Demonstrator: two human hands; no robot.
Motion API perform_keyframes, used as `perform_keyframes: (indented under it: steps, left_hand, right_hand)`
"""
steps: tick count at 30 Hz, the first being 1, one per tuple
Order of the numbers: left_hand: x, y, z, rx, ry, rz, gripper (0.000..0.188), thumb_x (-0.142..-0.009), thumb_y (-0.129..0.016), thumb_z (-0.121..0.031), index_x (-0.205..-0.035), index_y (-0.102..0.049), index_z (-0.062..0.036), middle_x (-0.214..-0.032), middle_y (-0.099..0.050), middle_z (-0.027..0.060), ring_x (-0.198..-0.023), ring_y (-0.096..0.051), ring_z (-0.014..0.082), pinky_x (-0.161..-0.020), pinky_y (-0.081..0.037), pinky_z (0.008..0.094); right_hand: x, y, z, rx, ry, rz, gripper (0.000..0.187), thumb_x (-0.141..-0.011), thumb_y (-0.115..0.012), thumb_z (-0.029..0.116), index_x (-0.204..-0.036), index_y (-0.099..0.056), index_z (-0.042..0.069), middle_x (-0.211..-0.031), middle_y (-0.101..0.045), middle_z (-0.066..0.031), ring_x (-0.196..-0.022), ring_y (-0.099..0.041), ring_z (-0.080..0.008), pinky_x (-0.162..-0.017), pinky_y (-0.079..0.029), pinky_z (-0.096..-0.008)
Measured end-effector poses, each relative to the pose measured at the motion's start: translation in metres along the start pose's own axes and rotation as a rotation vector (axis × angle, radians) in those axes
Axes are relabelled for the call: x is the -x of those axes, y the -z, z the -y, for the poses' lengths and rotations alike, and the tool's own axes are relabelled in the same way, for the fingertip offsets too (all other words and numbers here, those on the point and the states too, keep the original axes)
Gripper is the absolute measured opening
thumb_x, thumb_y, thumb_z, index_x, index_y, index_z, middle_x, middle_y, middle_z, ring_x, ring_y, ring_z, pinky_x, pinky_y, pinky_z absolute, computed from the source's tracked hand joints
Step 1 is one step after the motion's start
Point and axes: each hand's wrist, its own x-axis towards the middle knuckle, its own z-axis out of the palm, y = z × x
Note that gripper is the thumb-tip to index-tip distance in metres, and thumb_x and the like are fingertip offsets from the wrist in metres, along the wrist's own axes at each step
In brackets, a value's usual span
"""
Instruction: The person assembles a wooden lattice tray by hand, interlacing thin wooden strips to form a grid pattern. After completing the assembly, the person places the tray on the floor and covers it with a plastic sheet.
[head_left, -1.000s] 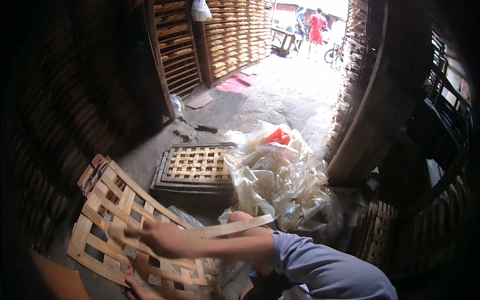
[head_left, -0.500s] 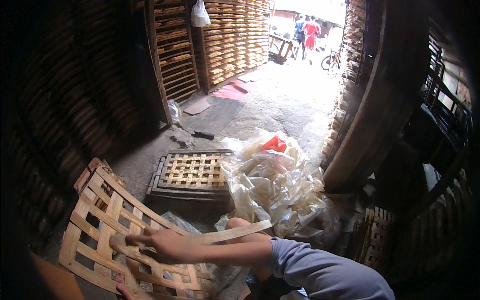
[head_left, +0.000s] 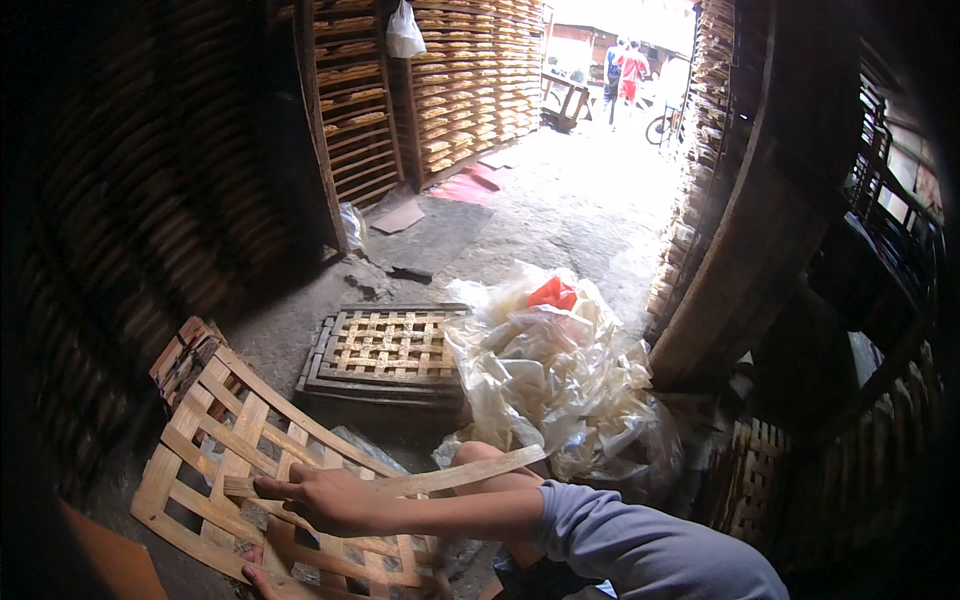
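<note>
Head view: right hand (head_left: 335, 497) closed on pale strip (head_left: 480, 471), middle of strip hidden under it. Woven panel (head_left: 238, 445) at lower left, near side cut off. Left hand (head_left: 262, 580) at panel's edge, mostly hidden; grip I cannot tell.

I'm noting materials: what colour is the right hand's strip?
Pale tan strip, clearest in the head view.
</note>
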Motion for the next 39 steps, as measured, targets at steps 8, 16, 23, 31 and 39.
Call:
perform_keyframes:
  steps: [8,16,23,31,39]
  left_hand:
    - [-0.001,0.001,0.014,0.026,0.044,0.008,0.026,-0.093,-0.063,-0.02,-0.093,-0.067,0.0066,-0.096,-0.066,0.0167,-0.089,-0.062,0.0272,-0.084,-0.051,0.0398]
    - [0.0,0.003,0.017,-0.211,0.107,-0.138,0.036,-0.092,-0.066,-0.023,-0.105,-0.067,0.0109,-0.105,-0.067,0.0214,-0.093,-0.063,0.0289,-0.083,-0.051,0.0398]
    - [0.003,-0.008,-0.001,-0.184,0.117,-0.205,0.04,-0.092,-0.066,-0.026,-0.106,-0.067,0.012,-0.105,-0.068,0.0225,-0.092,-0.063,0.0296,-0.083,-0.052,0.0397]
    - [0.011,-0.005,-0.008,-0.172,0.056,-0.05,0.039,-0.093,-0.065,-0.026,-0.105,-0.069,0.011,-0.104,-0.069,0.0216,-0.09,-0.064,0.0281,-0.081,-0.052,0.0391]
    - [-0.004,0.013,0.02,-0.098,0.113,0.023,0.03,-0.093,-0.065,-0.023,-0.075,-0.064,0.0001,-0.071,-0.059,0.0064,-0.065,-0.052,0.0175,-0.06,-0.044,0.0321]
  right_hand:
    - [-0.006,0.0,-0.002,-0.014,-0.022,-0.028,0.054,-0.099,-0.056,0.021,-0.15,-0.044,0.028,-0.097,-0.057,-0.0185,-0.081,-0.064,-0.0351,-0.07,-0.051,-0.0457]
    - [-0.006,0.002,-0.017,-0.003,-0.049,-0.094,0.05,-0.099,-0.056,0.021,-0.148,-0.046,0.027,-0.097,-0.057,-0.0177,-0.078,-0.064,-0.0333,-0.07,-0.051,-0.0452]
    - [-0.002,-0.001,-0.007,-0.023,-0.05,-0.002,0.05,-0.1,-0.055,0.023,-0.148,-0.046,0.027,-0.099,-0.057,-0.0178,-0.081,-0.064,-0.0348,-0.073,-0.051,-0.0455]
    - [-0.007,0.004,-0.015,0.01,-0.05,-0.123,0.048,-0.097,-0.055,0.019,-0.144,-0.046,0.027,-0.101,-0.057,-0.02,-0.08,-0.065,-0.0365,-0.069,-0.052,-0.0479]
    - [-0.005,0.003,-0.004,0.003,-0.04,-0.024,0.05,-0.101,-0.054,0.024,-0.15,-0.043,0.026,-0.1,-0.056,-0.0178,-0.079,-0.063,-0.0341,-0.07,-0.051,-0.0459]
